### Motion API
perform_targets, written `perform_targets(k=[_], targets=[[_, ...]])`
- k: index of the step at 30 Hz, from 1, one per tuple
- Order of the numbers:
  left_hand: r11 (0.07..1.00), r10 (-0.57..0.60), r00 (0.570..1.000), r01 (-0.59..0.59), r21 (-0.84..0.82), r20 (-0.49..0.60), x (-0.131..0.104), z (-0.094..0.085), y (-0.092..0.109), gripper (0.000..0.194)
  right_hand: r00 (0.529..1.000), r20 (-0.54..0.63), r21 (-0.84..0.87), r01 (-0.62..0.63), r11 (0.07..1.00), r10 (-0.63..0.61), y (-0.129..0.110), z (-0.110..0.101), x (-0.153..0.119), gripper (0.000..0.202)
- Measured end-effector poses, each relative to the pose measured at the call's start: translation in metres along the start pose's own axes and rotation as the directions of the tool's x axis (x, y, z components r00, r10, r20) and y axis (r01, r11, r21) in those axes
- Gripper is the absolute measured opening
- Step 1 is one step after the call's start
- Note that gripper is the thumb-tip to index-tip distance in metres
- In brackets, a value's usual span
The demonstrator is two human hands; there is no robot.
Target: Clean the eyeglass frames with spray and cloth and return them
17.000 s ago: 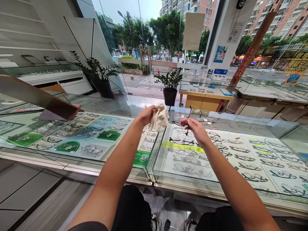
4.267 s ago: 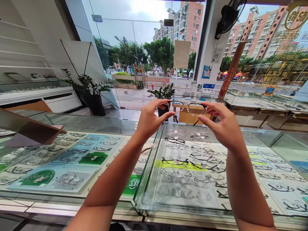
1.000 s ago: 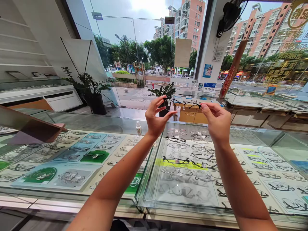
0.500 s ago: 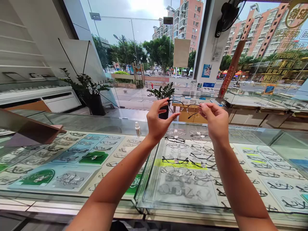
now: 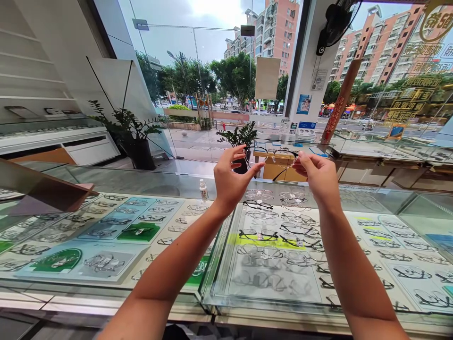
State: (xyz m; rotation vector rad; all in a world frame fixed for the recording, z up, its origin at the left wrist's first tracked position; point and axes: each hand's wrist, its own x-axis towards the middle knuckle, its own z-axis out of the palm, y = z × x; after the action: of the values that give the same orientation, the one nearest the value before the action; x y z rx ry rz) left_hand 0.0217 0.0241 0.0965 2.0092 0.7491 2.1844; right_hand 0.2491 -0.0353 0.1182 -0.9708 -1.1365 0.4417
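Note:
I hold a pair of eyeglasses (image 5: 285,151) with dark upper rims up in front of me, above the back of the glass counter. My left hand (image 5: 231,177) has its fingers at the left rim and its thumb by the bottom of that lens. At the right end of the frame, my right hand (image 5: 318,177) pinches the corner between thumb and fingers. One dark temple arm slants down below the right lens. Under my hands, rows of eyeglasses (image 5: 258,234) lie in the glass display case (image 5: 221,288).
A small white bottle (image 5: 203,190) stands on the counter left of my hands. More frames on green and blue panels (image 5: 139,231) fill the left case. Potted plants (image 5: 141,151) stand before the glass front. A brown slanted board (image 5: 49,186) lies at left.
My right hand has shifted slightly right, and my left hand slightly left. The eyeglasses have turned a little, with the dark temple arm now lower and further left.

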Motion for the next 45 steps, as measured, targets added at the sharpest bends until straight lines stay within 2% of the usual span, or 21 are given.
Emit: perform_targets(k=[9,20,22,25,29,33,40,45], targets=[[0.996,-0.016,1.0,0.015,0.083,0.002,-0.002,0.0,0.002,0.061,0.999,0.027,-0.044,-0.026,0.999,0.028,0.006,-0.002,0.003,0.05],[0.989,0.099,0.994,-0.094,0.113,-0.039,-0.004,0.001,0.005,0.064,0.998,0.047,0.029,-0.048,0.998,0.046,0.015,0.001,0.008,0.047],[0.989,0.126,0.992,-0.123,0.086,-0.03,-0.003,0.002,-0.001,0.065,0.999,0.04,0.033,-0.013,0.999,0.012,0.014,0.002,0.007,0.046],[0.986,0.167,0.986,-0.167,-0.002,-0.023,-0.001,0.005,-0.017,0.067,0.993,-0.015,-0.016,0.115,0.993,-0.116,0.009,0.008,0.001,0.046],[0.976,0.175,0.984,-0.178,-0.124,-0.034,-0.002,0.013,-0.042,0.068,0.952,-0.089,-0.12,0.28,0.952,-0.292,0.001,0.018,-0.011,0.042],[0.975,0.175,0.983,-0.18,-0.133,-0.052,-0.005,0.018,-0.053,0.065,0.926,-0.085,-0.125,0.357,0.926,-0.368,-0.003,0.022,-0.016,0.035],[0.972,0.166,0.986,-0.166,-0.168,-0.015,-0.009,0.021,-0.049,0.066,0.952,-0.021,0.059,0.305,0.95,-0.304,-0.001,0.026,-0.015,0.04],[0.972,0.149,0.989,-0.145,-0.186,0.01,-0.01,0.024,-0.05,0.067,0.975,0.027,0.139,0.214,0.967,-0.22,-0.001,0.03,-0.016,0.039]])
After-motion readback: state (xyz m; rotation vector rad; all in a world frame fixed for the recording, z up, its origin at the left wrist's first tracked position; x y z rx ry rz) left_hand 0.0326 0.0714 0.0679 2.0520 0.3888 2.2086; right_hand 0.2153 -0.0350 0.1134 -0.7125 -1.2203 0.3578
